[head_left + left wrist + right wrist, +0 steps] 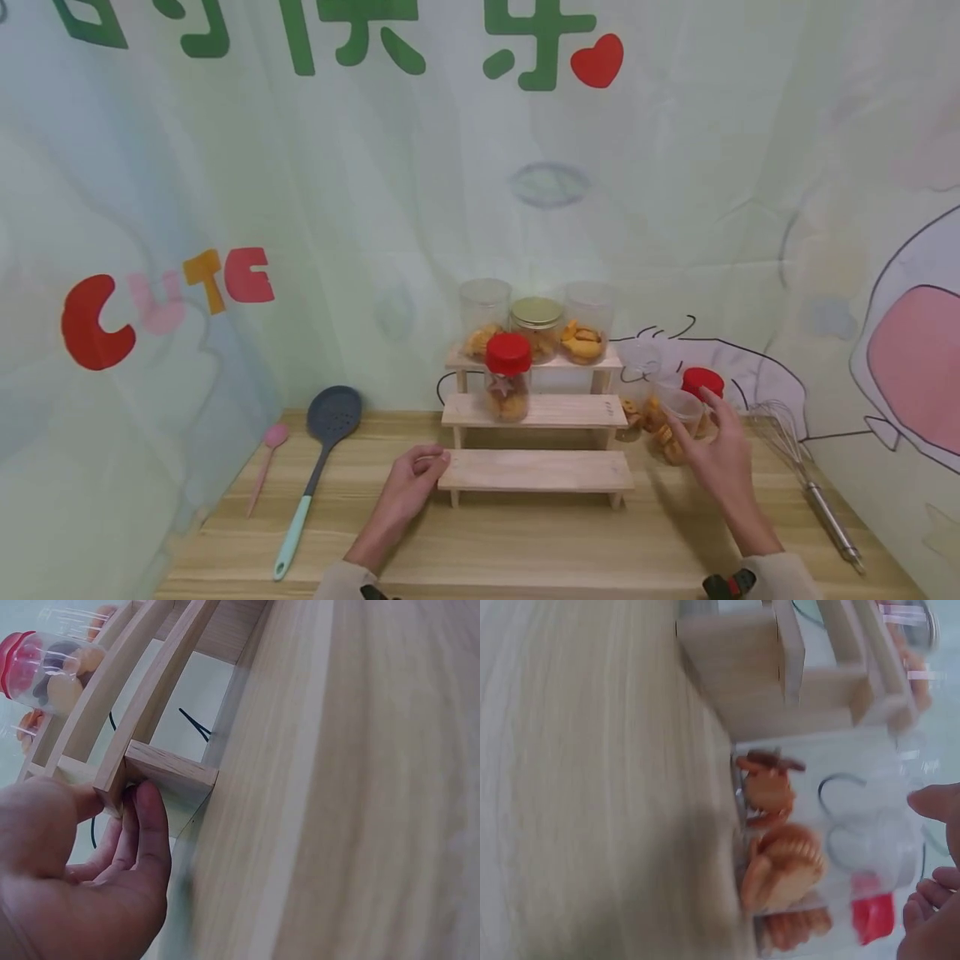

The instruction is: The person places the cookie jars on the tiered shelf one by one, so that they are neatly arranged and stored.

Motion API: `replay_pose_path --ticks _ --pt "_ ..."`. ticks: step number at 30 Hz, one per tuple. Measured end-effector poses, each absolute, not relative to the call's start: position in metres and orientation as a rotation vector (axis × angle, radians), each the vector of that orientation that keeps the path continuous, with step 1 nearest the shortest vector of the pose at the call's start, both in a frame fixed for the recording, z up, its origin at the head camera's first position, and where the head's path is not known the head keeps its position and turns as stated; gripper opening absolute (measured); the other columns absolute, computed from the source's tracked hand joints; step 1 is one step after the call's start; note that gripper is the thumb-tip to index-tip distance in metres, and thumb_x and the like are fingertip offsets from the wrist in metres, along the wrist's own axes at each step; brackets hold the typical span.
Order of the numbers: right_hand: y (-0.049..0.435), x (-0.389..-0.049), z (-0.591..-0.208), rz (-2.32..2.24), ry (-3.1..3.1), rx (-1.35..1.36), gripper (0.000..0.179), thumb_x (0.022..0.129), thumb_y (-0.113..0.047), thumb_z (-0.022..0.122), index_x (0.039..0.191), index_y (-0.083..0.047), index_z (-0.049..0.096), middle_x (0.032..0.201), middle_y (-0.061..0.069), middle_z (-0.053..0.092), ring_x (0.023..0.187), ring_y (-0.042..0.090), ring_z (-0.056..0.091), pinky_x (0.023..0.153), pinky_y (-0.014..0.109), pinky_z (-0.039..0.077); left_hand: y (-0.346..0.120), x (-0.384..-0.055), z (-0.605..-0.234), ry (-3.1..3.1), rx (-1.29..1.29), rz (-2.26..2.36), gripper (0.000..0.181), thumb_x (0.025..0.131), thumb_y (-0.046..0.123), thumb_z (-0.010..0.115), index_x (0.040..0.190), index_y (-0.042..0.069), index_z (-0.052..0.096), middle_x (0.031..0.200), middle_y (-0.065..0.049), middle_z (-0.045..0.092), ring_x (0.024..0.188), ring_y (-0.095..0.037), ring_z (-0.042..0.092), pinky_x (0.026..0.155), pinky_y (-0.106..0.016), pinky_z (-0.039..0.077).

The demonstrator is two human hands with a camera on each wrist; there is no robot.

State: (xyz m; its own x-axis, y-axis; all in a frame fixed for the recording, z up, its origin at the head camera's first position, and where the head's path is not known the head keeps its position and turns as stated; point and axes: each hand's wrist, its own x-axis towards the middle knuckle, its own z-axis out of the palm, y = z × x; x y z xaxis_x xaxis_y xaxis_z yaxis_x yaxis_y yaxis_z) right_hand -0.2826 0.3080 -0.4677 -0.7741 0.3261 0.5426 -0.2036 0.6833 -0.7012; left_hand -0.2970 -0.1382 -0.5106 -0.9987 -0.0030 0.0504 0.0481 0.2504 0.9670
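Observation:
A three-step wooden rack (536, 469) stands in the middle of the table. My left hand (408, 487) pinches the left end of its lowest board (154, 712), thumb on one side and fingers beneath. On the right, my right hand (722, 458) is spread around the top of a clear jar (682, 406) of cookies. In the right wrist view the thumb and fingers lie apart, near the jar's rim (909, 851). Just behind is a jar with a red lid (702, 382); another clear jar (636, 410) of cookies stands to its left, partly hidden.
On the top step are two clear cookie jars (587, 333) and a gold-lidded jar (536, 321). A red-lidded jar (508, 379) occupies the middle step. A whisk (813, 487) lies far right; a slotted turner (322, 454) and small pink spoon (268, 454) lie left.

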Motion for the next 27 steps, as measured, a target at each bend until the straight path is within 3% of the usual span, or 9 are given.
replay_pose_path --ticks 6,14,27 --pt "0.32 -0.289 -0.479 1.169 -2.307 -0.228 0.085 0.095 -0.024 0.086 0.16 0.007 0.04 0.16 0.034 0.045 0.144 0.054 0.049 0.119 0.068 0.043 -0.14 -0.296 -0.509 -2.439 -0.056 -1.915 0.041 0.109 0.025 0.067 0.136 -0.005 0.064 0.118 -0.022 0.079 0.101 -0.017 0.073 0.085 -0.026 0.054" --pt "0.325 -0.297 -0.489 1.287 -2.325 -0.247 0.081 0.097 -0.022 0.084 0.159 0.007 0.042 0.158 0.034 0.05 0.145 0.053 0.049 0.122 0.067 0.041 -0.139 -0.294 -0.508 -2.429 -0.066 -1.927 0.04 0.108 0.025 0.068 0.135 -0.006 0.065 0.116 -0.021 0.079 0.099 -0.016 0.073 0.084 -0.025 0.053" --pt "0.332 -0.299 -0.491 1.401 -2.357 -0.266 0.087 0.101 -0.044 0.078 0.165 0.0 0.038 0.165 0.031 0.046 0.152 0.052 0.045 0.122 0.065 0.041 -0.14 -0.298 -0.512 -2.443 -0.044 -1.923 0.041 0.109 0.027 0.068 0.135 -0.005 0.065 0.119 -0.023 0.078 0.104 -0.022 0.074 0.086 -0.028 0.053"
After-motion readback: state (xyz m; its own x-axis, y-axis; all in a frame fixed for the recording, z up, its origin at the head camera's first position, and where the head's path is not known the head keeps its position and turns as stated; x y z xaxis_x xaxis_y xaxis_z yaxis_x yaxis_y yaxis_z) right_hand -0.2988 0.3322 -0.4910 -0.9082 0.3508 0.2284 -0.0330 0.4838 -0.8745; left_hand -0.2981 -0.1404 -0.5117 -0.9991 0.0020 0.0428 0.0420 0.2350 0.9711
